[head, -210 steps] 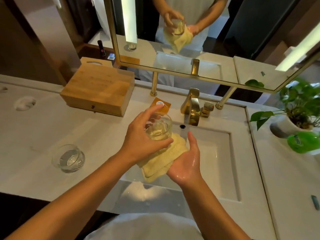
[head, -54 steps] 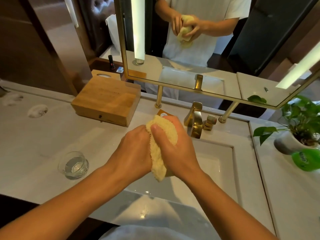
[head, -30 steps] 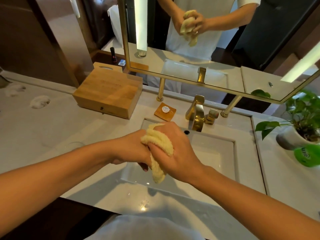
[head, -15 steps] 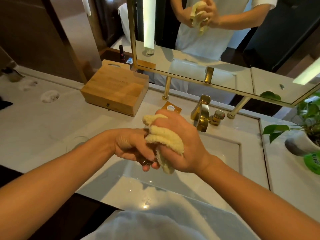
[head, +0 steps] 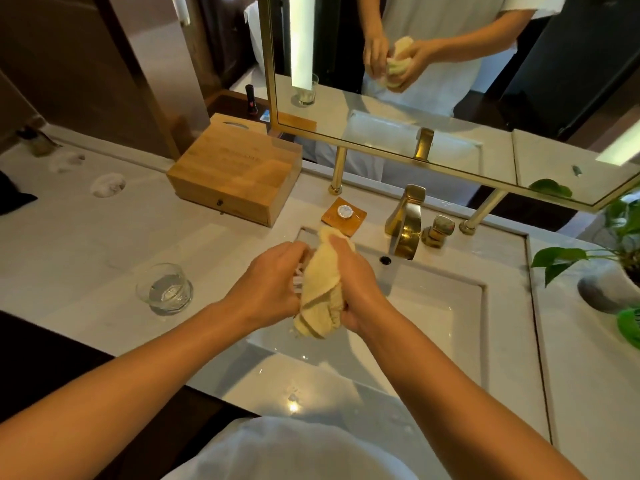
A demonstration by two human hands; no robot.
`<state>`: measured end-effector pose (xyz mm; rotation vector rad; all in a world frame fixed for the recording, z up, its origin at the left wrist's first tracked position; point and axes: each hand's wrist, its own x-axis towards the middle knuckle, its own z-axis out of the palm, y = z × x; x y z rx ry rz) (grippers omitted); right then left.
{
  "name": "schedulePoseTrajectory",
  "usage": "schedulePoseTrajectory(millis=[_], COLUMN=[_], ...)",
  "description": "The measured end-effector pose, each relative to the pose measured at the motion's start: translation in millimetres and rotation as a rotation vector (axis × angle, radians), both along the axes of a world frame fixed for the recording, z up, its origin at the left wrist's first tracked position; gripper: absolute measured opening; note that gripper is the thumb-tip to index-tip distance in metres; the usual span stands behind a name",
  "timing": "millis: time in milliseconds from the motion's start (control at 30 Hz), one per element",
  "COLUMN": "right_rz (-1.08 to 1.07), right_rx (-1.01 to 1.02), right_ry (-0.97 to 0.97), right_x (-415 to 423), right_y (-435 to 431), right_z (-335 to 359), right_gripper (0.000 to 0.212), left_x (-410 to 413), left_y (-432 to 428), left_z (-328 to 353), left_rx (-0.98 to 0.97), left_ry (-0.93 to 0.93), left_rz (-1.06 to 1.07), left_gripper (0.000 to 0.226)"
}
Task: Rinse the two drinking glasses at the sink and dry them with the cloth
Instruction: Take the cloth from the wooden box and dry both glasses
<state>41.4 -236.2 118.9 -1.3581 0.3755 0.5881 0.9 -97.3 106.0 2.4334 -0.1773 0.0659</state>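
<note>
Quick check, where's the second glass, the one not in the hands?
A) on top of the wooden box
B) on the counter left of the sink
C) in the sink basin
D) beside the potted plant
B: the free drinking glass stands upright on the white counter, left of the sink and clear of both hands.

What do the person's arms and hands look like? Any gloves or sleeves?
No gloves. The left hand and right hand are bare, with no rings or watch showing. Both forearms are bare too. The mirror shows short white sleeves higher up.
</note>
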Motion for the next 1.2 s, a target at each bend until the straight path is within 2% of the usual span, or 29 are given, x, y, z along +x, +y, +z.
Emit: schedulePoseTrajectory(millis=[100, 267, 367, 400, 467, 533, 633, 767, 833, 900, 967, 1033, 1067, 1133, 1200], right_rz=[-0.029, 0.015, 0.052, 0.058, 0.047, 0.033, 0.029, 0.012, -0.029, -0.088, -0.135, -0.139, -0.107, 0.014, 0.170], right_rx=[0.275, 0.507, 0.628, 0.682, 0.764, 0.793, 0.810, 0.754, 0.643, 0.451, 0.212, -0.040, -0.156, -0.322, -0.406], right_ry=[0.165, 0.325, 0.417, 0.440, 0.461, 0.438, 0.379, 0.296, 0.194, 0.047, -0.168, -0.487, -0.684, -1.047, -1.342], right_x=[2.3, 1.0, -14.4, -18.7, -26.0, -26.5, -22.3, -14.2, -10.3, -8.6, -9.8, -11.5, -11.2, -8.1, -3.0], right_y=[-20.0, -47.2, -44.5, -40.9, -34.2, -31.9, -38.5, -51.9, -54.3, -54.7, -55.4, -60.8, -65.1, -73.0, -78.9], right_z=[-4.6, -12.8, -18.1, -20.4, -17.8, -15.0, -17.6, -20.9, -17.9, -14.2, -5.0, 2.7, 4.1, 2.9, -0.8], right_gripper=[0.042, 0.041, 0.054, 0.060, 0.065, 0.059, 0.054, 0.048, 0.044, 0.048, 0.040, 0.042, 0.048, 0.050, 0.045], left_x=[-4.0, -2.4, 1.3, 1.7, 0.1, -3.0, -1.6, -1.4, -4.9, -6.3, -6.1, -4.2, -2.7, 3.4, 4.1], left_y=[0.0, -6.4, -18.6, -24.3, -35.0, -44.5, -48.4, -55.0, -69.8, -83.1, -92.6, -101.7, -104.8, -98.7, -84.1], left_z=[8.0, 15.2, 20.3, 20.6, 21.0, 25.2, 31.1, 37.6, 35.9, 31.4, 28.0, 28.8, 33.6, 43.8, 54.7], left_rx=[-0.281, -0.654, -0.829, -0.816, -0.661, -0.471, -0.333, -0.110, -0.046, -0.075, -0.178, -0.417, -0.610, -1.029, -1.320], left_ry=[0.043, 0.117, 0.096, 0.087, 0.077, 0.060, -0.037, -0.050, -0.006, -0.054, -0.155, -0.157, -0.065, 0.365, 0.868], left_rz=[0.189, 0.342, 0.345, 0.325, 0.286, 0.263, 0.209, 0.105, 0.101, 0.192, 0.289, 0.386, 0.479, 0.647, 0.528], left_gripper=[0.057, 0.080, 0.088, 0.090, 0.096, 0.100, 0.106, 0.094, 0.078, 0.055, 0.038, 0.026, 0.024, 0.030, 0.033])
